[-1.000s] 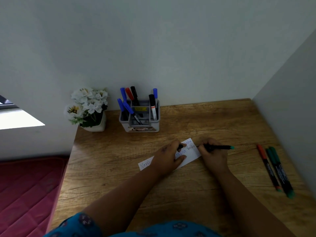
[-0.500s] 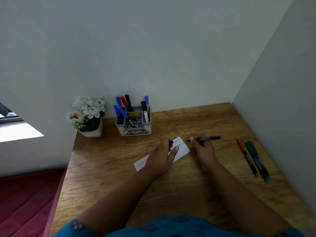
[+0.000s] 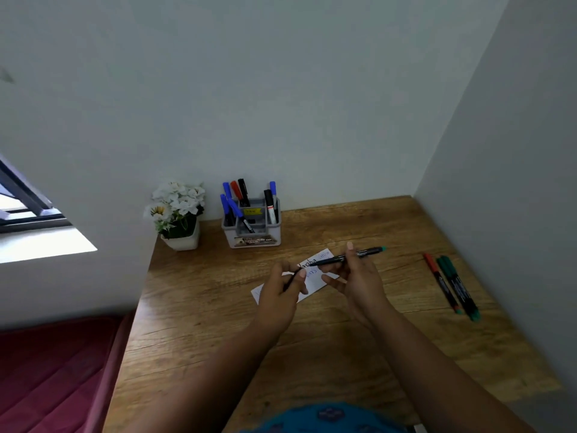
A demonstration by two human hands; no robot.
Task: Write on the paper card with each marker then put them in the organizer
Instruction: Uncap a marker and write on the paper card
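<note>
We hold the green-ended marker (image 3: 346, 258) in our right hand (image 3: 356, 276), raised over the paper card (image 3: 315, 275) on the bench (image 3: 343, 339); our left hand (image 3: 282, 289) pinches what looks like its cap (image 3: 293, 276). To recap well, we line cap and tip along one axis, press straight home, then carry it to the organizer (image 3: 251, 226).

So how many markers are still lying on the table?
3, side by side near the right wall: one red-capped marker and two green markers. None looks hidden.
</note>
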